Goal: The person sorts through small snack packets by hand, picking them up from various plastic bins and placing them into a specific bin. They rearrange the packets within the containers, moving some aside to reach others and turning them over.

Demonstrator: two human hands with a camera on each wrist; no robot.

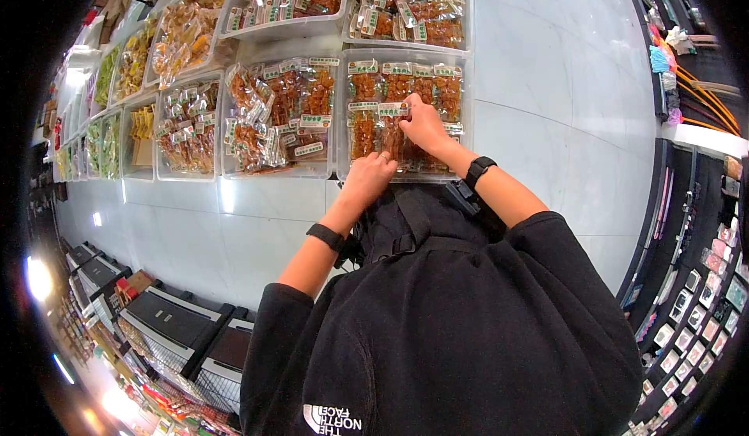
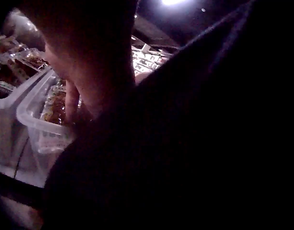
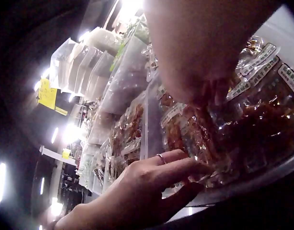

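Observation:
Clear plastic snack packets with reddish-brown strips and white labels lie in rows inside a translucent plastic bin (image 1: 341,85). My right hand (image 1: 427,129) pinches the labelled top end of one snack packet (image 1: 392,133), which lies over the others in the bin's near half. At the near rim, my left hand (image 1: 370,179) has its thumb and fingers bent around that packet's lower end. The right wrist view shows the left hand (image 3: 149,184) with a ring on one finger, close to the shiny wrapper. The left wrist view is mostly dark, covered by a sleeve.
To the left stands another bin (image 1: 334,143) of similar packets, with more bins beyond. A further packed bin (image 1: 466,23) adjoins the far side. Pale tiled floor (image 1: 538,108) runs along the right, toward a dark display rack (image 1: 686,280) hung with small goods.

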